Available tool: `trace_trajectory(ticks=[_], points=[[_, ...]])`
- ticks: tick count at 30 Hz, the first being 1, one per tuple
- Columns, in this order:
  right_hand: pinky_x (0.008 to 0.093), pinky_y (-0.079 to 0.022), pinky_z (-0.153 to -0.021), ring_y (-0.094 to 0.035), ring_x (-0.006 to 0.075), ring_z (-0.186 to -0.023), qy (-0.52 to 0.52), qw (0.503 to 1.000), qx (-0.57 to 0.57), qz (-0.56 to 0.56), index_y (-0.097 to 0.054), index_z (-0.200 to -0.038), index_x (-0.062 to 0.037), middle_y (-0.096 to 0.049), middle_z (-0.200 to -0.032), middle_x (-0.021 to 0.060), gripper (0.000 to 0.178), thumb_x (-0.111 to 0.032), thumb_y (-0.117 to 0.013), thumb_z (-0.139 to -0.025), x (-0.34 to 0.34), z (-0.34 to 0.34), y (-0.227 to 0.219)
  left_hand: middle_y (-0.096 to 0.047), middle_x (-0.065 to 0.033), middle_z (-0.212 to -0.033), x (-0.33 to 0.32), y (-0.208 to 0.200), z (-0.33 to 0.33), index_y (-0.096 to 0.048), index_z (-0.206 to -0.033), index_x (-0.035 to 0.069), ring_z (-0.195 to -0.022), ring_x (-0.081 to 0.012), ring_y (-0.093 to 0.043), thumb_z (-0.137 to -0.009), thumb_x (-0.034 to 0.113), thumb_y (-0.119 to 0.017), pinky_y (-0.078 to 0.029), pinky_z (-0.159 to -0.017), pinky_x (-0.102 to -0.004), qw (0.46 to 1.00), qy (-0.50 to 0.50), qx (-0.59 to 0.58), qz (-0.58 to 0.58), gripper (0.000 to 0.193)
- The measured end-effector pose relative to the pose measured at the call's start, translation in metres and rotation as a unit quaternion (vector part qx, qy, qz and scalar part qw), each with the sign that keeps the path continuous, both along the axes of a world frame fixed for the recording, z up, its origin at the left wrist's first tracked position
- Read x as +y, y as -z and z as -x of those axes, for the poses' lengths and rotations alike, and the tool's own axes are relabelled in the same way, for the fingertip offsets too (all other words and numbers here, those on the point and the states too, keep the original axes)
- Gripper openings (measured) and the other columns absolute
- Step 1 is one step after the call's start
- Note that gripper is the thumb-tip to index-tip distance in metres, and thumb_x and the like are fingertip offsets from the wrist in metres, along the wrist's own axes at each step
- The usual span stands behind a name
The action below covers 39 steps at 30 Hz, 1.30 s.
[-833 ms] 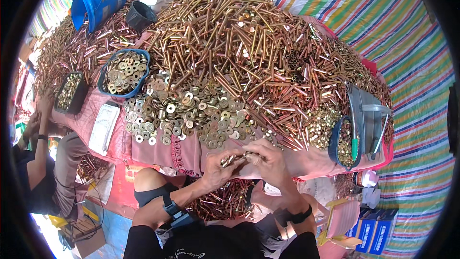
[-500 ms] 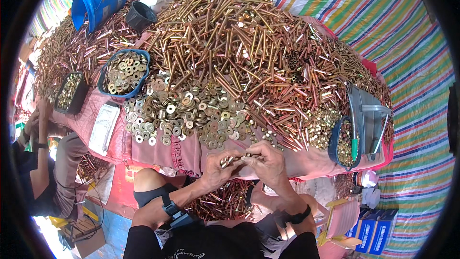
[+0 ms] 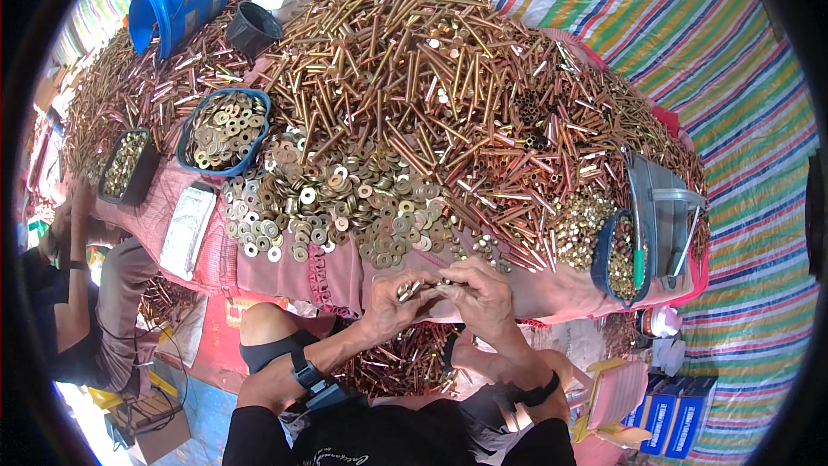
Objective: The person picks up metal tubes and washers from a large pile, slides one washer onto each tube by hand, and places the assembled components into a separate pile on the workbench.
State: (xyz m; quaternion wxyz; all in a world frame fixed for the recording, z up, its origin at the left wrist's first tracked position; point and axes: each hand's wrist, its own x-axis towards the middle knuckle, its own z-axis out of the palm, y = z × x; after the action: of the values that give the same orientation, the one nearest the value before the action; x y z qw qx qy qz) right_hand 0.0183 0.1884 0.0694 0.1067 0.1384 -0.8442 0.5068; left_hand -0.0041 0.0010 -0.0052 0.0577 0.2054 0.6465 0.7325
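Observation:
My left hand (image 3: 392, 304) is closed around several metal bolts (image 3: 407, 292), whose shiny ends stick out between the fingers. Fingertip to fingertip with it, my right hand (image 3: 481, 295) is closed in a pinch on a small piece; the fingers hide what it is. Both hands are over the near edge of the cloth-covered work surface. Just beyond them lie flat round washers (image 3: 336, 203) in a loose heap and a few small nuts (image 3: 483, 246). Behind these rises a large pile of brass-coloured bolts (image 3: 405, 52).
A blue basin (image 3: 183, 160) holds washers. At right, a blue tub (image 3: 604, 280) of nuts stands beside a grey-blue bin (image 3: 660, 216). A dark tray (image 3: 108, 190), a blue bucket (image 3: 185, 4) and a black pot (image 3: 254, 30) are at left. Another person's arm (image 3: 76, 293) shows at far left.
My right hand's fingers have shifted slightly where they meet my left hand. At far left, the other person's hands have moved a little.

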Motion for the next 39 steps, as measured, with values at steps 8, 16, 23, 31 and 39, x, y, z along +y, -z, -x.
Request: trace_trajectory(ticks=[8,16,23,31,39], points=[[0.0303,-0.055,-0.07,-0.069,0.017,-0.084,0.029,0.996,-0.076,-0.035,-0.073,-0.103,0.0008,-0.071,-0.095,0.0105,0.027,-0.007,-0.089,-0.083,-0.004,-0.004,-0.012,-0.073,-0.0078,-0.093,-0.004,-0.006,0.003,-0.073,-0.114,-0.001,-0.076,-0.0096,-0.064,-0.096,0.004,-0.076,-0.053,-0.066,-0.0285,0.999,0.009,0.041,-0.015,0.019],[0.0287,-0.055,-0.068,-0.069,0.0139,-0.081,0.02,0.999,-0.026,-0.027,-0.073,-0.101,-0.0011,-0.071,-0.093,0.0089,0.03,-0.016,-0.092,-0.082,-0.004,-0.001,-0.002,-0.076,-0.0111,-0.101,-0.005,-0.001,0.003,-0.073,-0.115,-0.002,-0.086,-0.0131,-0.071,-0.093,-0.002,-0.075,-0.057,-0.074,-0.0293,1.0,0.027,0.013,0.001,0.022],[0.028,-0.055,-0.063,-0.069,0.0127,-0.075,0.035,0.994,-0.098,0.027,-0.071,-0.095,-0.0011,-0.072,-0.091,0.0077,0.036,-0.021,-0.095,-0.077,-0.007,-0.002,-0.006,-0.076,-0.012,-0.105,-0.007,0.0,0.004,-0.072,-0.116,-0.002,-0.09,-0.015,-0.073,-0.092,-0.005,-0.073,-0.059,-0.076,-0.0301,0.999,0.025,0.033,-0.019,0.024],[0.0299,-0.055,-0.066,-0.068,0.0159,-0.076,0.058,0.994,-0.087,0.026,-0.072,-0.096,0.0003,-0.067,-0.089,0.0092,0.025,-0.009,-0.09,-0.082,-0.006,-0.005,-0.007,-0.075,-0.0111,-0.1,-0.006,0.003,0.004,-0.072,-0.115,-0.002,-0.083,-0.0132,-0.07,-0.094,-0.001,-0.075,-0.056,-0.07,-0.0293,0.999,0.032,0.038,-0.015,0.021],[0.0316,-0.056,-0.063,-0.07,0.0184,-0.075,0.041,0.998,-0.015,-0.045,-0.071,-0.101,-0.0034,-0.07,-0.094,0.0117,0.029,-0.017,-0.09,-0.083,-0.009,-0.006,-0.012,-0.075,-0.0114,-0.101,-0.006,0.001,0.005,-0.073,-0.116,-0.002,-0.082,-0.0135,-0.071,-0.093,-0.004,-0.072,-0.057,-0.071,-0.0303,0.998,0.034,0.045,-0.007,0.023]])
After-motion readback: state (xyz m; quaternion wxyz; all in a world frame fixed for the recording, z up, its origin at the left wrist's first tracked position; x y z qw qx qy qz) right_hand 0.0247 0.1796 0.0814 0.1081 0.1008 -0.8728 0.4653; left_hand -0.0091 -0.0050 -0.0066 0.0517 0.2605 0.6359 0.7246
